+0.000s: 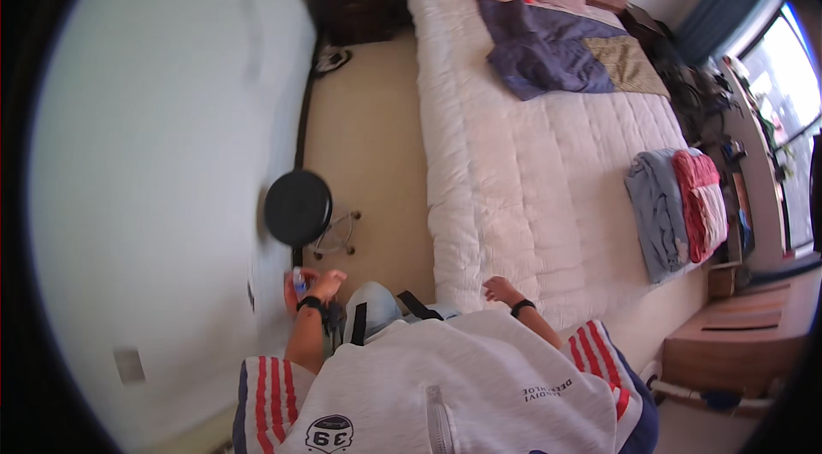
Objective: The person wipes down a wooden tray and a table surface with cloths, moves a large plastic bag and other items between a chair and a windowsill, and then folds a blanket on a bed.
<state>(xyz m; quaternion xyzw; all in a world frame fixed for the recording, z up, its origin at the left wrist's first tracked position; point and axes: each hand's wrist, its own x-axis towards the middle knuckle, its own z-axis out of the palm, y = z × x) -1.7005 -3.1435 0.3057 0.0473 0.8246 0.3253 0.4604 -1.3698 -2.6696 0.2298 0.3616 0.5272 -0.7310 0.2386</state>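
Observation:
My left hand (328,285), with a dark band at its wrist, is low beside the wall, fingers loosely stretched and nothing seen in it. Just left of it, a small clear-and-blue bottle (299,281) shows against a red thing, partly hidden by my hand; I cannot tell whether they touch. My right hand (503,289), also banded at the wrist, hangs by the near part of the bed, fingers apart and holding nothing. A thick white quilt (531,188) covers the bed. Across its far part lies a rumpled purple-grey cloth (548,51) with a gold-brown section.
A round black stool (298,207) on casters stands by the left wall. Folded blue-grey bedding (658,214) and red-pink bedding (700,206) lie on the bed's right edge. A dark nightstand (353,7) is at the far left, and a wooden cabinet (715,360) at the near right.

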